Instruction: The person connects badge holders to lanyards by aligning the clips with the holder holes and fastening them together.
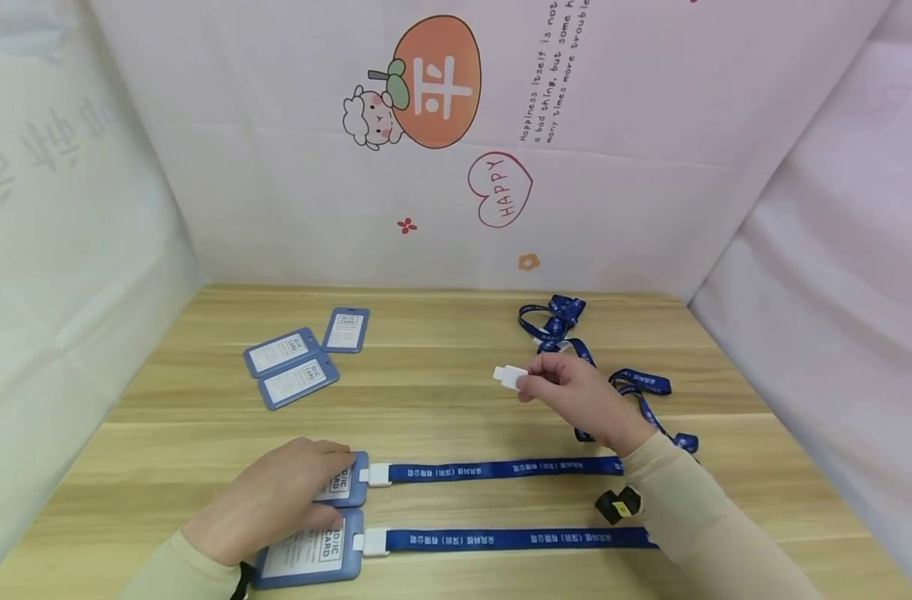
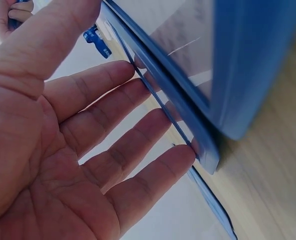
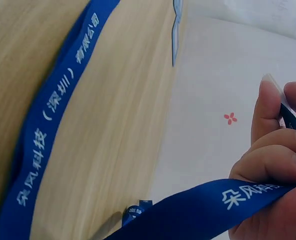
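Observation:
My right hand (image 1: 576, 398) pinches the white plastic clip (image 1: 512, 377) of a blue lanyard between thumb and fingers, raised above the table. In the right wrist view that lanyard's printed strap (image 3: 198, 207) runs through the palm and trails away. My left hand (image 1: 272, 492) rests across two blue card holders near the front left, its fingers extended. The fingertips touch the upper card holder (image 1: 360, 467); the thumb lies over the lower card holder (image 1: 309, 554). Each of these holders is joined by a white clip to a blue lanyard (image 1: 486, 471) stretching rightward.
Three loose blue card holders (image 1: 298, 382) lie at the back left. More blue lanyards (image 1: 564, 312) lie tangled at the back right. A small black item with a yellow mark (image 1: 618, 505) appears by the right sleeve. White printed cloth (image 1: 276, 208) walls off the back and sides.

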The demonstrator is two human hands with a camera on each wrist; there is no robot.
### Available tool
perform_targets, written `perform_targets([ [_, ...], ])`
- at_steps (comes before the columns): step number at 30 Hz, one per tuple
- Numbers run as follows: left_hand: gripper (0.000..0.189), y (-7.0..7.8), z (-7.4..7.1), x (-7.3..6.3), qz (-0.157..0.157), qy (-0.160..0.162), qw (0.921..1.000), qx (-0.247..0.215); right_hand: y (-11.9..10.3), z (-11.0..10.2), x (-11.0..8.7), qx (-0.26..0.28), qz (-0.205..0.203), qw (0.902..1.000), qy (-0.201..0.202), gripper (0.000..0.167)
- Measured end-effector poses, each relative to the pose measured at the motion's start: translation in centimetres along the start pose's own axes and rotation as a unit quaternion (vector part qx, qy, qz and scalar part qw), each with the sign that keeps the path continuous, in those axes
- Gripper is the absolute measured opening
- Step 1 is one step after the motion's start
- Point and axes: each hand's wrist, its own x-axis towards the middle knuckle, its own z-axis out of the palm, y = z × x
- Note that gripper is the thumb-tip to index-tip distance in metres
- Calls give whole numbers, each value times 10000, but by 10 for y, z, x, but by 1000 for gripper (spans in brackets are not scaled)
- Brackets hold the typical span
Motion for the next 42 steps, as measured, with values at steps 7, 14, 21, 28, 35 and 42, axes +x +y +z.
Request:
perform_targets([
  [7, 67, -3, -2, -2, 248, 208, 9994, 119, -2, 3, 2, -22, -12, 10000, -47, 30],
  [14, 67, -3, -6, -2, 305, 256, 9989, 244, 0, 4, 2, -119, -12, 9999, -45, 29],
  [21, 63, -2, -17, 7, -148, 108, 9994, 294, 3, 4, -2, -99, -19, 9999, -43, 29],
  [28, 63, -20, -29, 17, -145, 535, 9979, 320, 6, 3, -7, -20, 65, 9999, -94, 30],
  [35, 48, -49, -36, 34, -379, 865, 9949, 358, 7, 5, -9, -9, 89, 9999, -48, 31],
  [42, 51, -74, -37, 44, -778, 630, 9932, 594, 10, 14, -5, 179, -76, 9997, -118, 30],
])
